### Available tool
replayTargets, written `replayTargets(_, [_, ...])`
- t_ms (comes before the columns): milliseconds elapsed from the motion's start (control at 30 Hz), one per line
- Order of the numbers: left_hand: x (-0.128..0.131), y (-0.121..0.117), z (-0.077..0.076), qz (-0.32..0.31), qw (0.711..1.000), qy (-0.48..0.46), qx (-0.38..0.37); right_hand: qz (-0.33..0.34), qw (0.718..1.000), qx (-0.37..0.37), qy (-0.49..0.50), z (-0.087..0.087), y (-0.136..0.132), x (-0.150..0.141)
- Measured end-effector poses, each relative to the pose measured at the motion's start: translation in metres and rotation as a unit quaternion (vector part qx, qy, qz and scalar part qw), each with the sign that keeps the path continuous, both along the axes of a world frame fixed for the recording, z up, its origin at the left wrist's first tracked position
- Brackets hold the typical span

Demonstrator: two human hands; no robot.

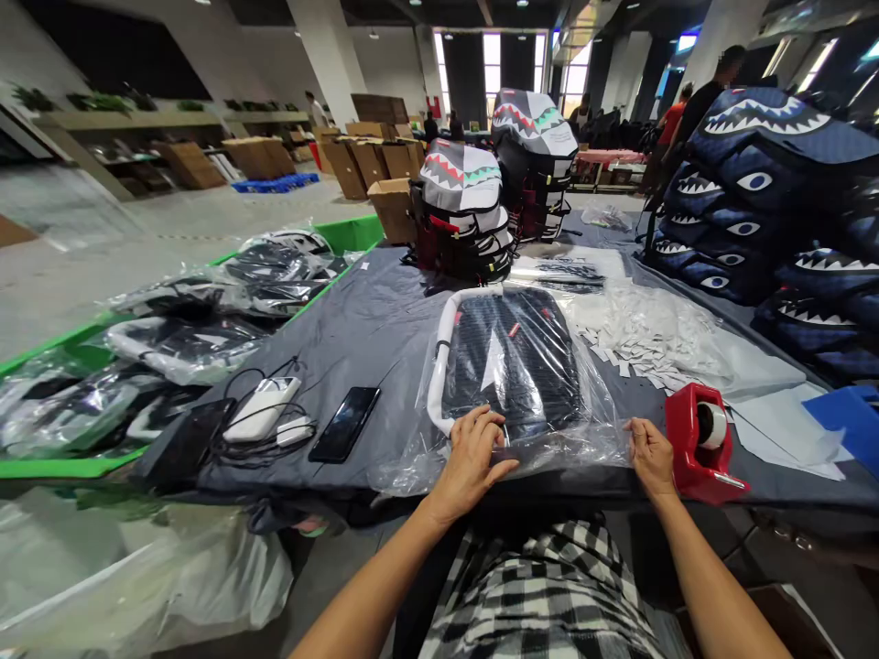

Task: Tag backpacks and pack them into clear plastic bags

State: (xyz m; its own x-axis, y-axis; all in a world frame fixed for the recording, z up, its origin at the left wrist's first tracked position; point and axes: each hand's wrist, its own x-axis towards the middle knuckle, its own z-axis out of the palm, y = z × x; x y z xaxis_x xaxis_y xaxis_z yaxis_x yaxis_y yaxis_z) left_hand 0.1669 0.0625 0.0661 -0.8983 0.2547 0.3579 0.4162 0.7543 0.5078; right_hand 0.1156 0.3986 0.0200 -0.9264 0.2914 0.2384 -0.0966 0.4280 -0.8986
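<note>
A black backpack (508, 357) with white trim lies flat in a clear plastic bag (597, 384) on the dark-covered table before me. My left hand (473, 448) rests on the near edge of the bag, fingers stretched over the plastic. At the bag's near right corner, my right hand (649, 455) pinches the film between thumb and fingers. Just right of that hand stands a red tape dispenser (701, 444) with a roll of tape in it.
Left on the table are a black phone (344, 425) and a white power bank (262, 409) with cables. A green bin (75, 467) holds bagged backpacks. Stacked backpacks (467, 197) stand behind, navy backpacks (742, 201) at right. White tags (645, 339) lie beside the bag. People are far back.
</note>
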Motion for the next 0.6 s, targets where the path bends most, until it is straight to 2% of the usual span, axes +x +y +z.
replayTargets(233, [0.005, -0.009, 0.003, 0.023, 0.999, -0.019, 0.039, -0.003, 1.000, -0.023, -0.007, -0.004, 0.002, 0.001])
replayTargets(367, [-0.023, -0.016, 0.016, 0.000, 0.992, -0.099, 0.075, -0.004, 0.999, -0.046, -0.016, -0.005, 0.003, -0.002])
replayTargets(500, [-0.060, -0.018, 0.025, -0.052, 0.969, -0.223, 0.095, -0.014, 0.994, -0.092, -0.053, -0.006, 0.000, -0.012])
replayTargets(600, [-0.073, -0.018, 0.024, -0.078, 0.959, -0.255, 0.096, -0.031, 0.995, -0.058, -0.073, -0.002, 0.002, -0.008])
